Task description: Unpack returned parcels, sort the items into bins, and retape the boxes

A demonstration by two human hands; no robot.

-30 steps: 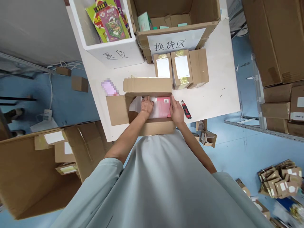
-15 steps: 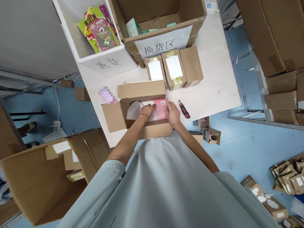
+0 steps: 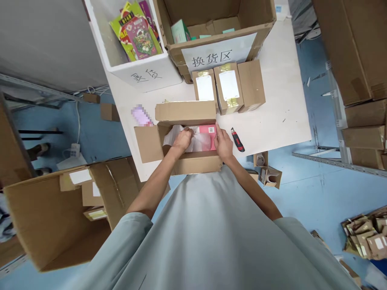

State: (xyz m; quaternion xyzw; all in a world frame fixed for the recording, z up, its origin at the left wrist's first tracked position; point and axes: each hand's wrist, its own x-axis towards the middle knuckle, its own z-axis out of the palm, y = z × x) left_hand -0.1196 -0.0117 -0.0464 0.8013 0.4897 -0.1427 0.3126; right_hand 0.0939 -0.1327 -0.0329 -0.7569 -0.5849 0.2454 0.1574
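Note:
An open cardboard box [image 3: 198, 165] lies on the white table with its flaps spread outward. Inside it is a pink box [image 3: 213, 143] with a small white label, partly covered by a thin white wrapping sheet [image 3: 201, 141]. My left hand [image 3: 182, 139] reaches into the cardboard box, its fingers closed on the sheet. At the right end, my right hand [image 3: 224, 145] grips the cardboard box's edge, fingertips beside the pink box. Just right of that hand lies a red and black utility knife [image 3: 238, 139].
Several taped cartons [image 3: 228, 88] stand behind the work. Farther back are a large cardboard bin [image 3: 217, 52] and a white foam bin [image 3: 146, 74] holding colourful packets. A blurred purple item [image 3: 142, 115] lies left. A big open carton [image 3: 45, 225] stands at lower left.
My left hand has drawn the white sheet up and rightward over part of the pink box. My right hand stays at the cardboard box's right end. The whole view has shifted slightly.

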